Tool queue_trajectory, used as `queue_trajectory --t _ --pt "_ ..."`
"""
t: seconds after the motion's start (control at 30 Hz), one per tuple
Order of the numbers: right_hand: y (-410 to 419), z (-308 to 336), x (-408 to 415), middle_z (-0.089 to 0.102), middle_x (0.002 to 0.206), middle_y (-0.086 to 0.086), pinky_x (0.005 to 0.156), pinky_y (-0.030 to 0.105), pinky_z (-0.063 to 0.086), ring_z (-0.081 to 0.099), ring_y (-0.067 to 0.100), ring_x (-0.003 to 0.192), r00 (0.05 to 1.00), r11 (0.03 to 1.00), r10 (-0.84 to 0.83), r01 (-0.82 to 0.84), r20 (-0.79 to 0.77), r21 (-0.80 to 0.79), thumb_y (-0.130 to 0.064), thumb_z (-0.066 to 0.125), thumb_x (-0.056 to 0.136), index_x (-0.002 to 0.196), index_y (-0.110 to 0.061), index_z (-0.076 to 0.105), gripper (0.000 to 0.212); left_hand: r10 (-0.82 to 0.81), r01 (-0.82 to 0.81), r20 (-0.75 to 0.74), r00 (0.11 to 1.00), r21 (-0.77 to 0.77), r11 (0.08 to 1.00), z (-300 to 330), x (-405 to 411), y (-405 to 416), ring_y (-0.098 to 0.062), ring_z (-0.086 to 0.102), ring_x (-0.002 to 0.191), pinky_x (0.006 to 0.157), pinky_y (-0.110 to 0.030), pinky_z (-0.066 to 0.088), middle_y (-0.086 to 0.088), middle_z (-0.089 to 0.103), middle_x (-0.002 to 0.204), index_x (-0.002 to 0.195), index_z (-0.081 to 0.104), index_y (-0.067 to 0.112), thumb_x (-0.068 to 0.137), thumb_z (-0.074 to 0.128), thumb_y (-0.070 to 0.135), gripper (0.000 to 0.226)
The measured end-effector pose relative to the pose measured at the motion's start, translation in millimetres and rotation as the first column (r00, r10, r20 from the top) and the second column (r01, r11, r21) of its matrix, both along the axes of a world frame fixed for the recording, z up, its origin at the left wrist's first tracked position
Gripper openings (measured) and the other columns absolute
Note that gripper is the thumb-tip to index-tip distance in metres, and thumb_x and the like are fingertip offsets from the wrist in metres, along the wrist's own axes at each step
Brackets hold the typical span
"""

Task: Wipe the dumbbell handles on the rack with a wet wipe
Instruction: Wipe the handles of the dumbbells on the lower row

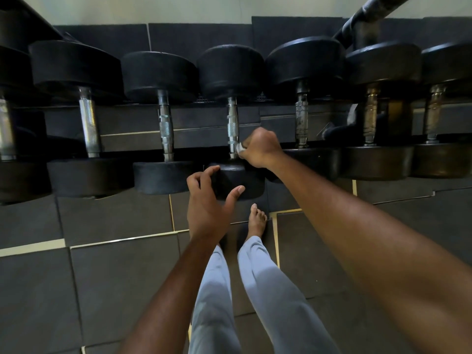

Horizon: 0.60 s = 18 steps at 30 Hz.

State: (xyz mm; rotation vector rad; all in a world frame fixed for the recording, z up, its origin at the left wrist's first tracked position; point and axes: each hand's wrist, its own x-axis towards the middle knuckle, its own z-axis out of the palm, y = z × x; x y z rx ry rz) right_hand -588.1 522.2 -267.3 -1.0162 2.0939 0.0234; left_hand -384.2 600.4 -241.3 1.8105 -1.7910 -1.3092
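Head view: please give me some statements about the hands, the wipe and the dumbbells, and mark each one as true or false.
1. The right hand holds the wet wipe against the lower end of a dumbbell handle. True.
2. The left hand grips a handle. False: its fingers curve around the near head of that dumbbell.
3. The dumbbell heads are black. True.
4. The person wears shoes. False: a bare foot is visible.
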Motion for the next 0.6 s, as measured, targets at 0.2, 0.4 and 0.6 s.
queue_trajectory --t 0.2,0.4,0.6 --pt "-46 42 -16 0.076 0.083 0.001 0.077 0.028 0.055 0.072 0.014 0.082 0.978 0.944 0.203 -0.186 0.035 -0.272 -0.034 0.079 0.092 0.093 -0.016 0.083 0.019 -0.010 0.010 0.013 1.000 0.008 1.000 0 1 -1 -0.010 0.061 0.109 0.082 -0.024 0.051 0.006 0.041 0.136 0.145 0.050 0.034 0.084 0.083 0.060 0.073" --pt "-74 50 -2 0.078 0.108 0.005 0.081 0.040 0.057 0.073 0.035 0.099 0.831 0.789 0.483 -0.550 -0.275 -0.276 -0.026 0.062 0.101 0.128 -0.041 0.075 0.033 -0.015 0.015 0.012 1.000 -0.005 1.000 -2 2 -1 -0.012 0.061 0.111 0.085 -0.030 0.060 0.006 0.040 0.139 0.146 0.048 0.035 0.085 0.082 0.061 0.074" --pt "-81 49 4 0.074 0.109 0.011 0.071 0.034 0.041 0.070 0.034 0.097 0.688 0.700 0.644 -0.706 -0.334 -0.106 -0.010 0.056 0.100 0.139 -0.033 0.068 0.046 -0.009 0.009 0.008 1.000 -0.015 1.000 -5 2 1 -0.013 0.061 0.113 0.081 -0.023 0.055 0.005 0.040 0.139 0.145 0.047 0.037 0.086 0.081 0.062 0.072"
